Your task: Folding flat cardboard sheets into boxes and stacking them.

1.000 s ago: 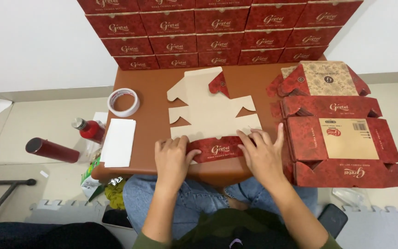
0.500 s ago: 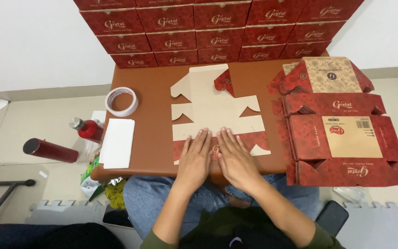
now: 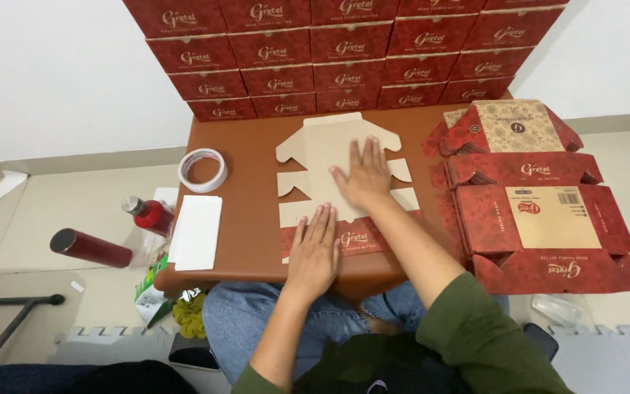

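Note:
A flat, unfolded cardboard box blank [image 3: 329, 146] lies plain side up on the brown table [image 3: 249, 197], with its near red flap [image 3: 359, 237] folded over toward me. My left hand [image 3: 315, 252] presses flat on that folded red flap at the table's front edge. My right hand [image 3: 362, 175] lies flat, fingers spread, on the middle of the blank's plain brown panel. Neither hand grips anything.
A stack of flat red box blanks [image 3: 541, 211] lies to the right. Stacked red boxes [image 3: 344, 51] line the wall behind the table. A tape roll [image 3: 202, 169] and white sheets [image 3: 197, 230] sit at left. Red bottles [image 3: 90, 246] lie on the floor.
The red front flap, held up a second ago, is now folded flat. My right hand slid away from me onto the blank's middle panel; my left hand stayed on the flap.

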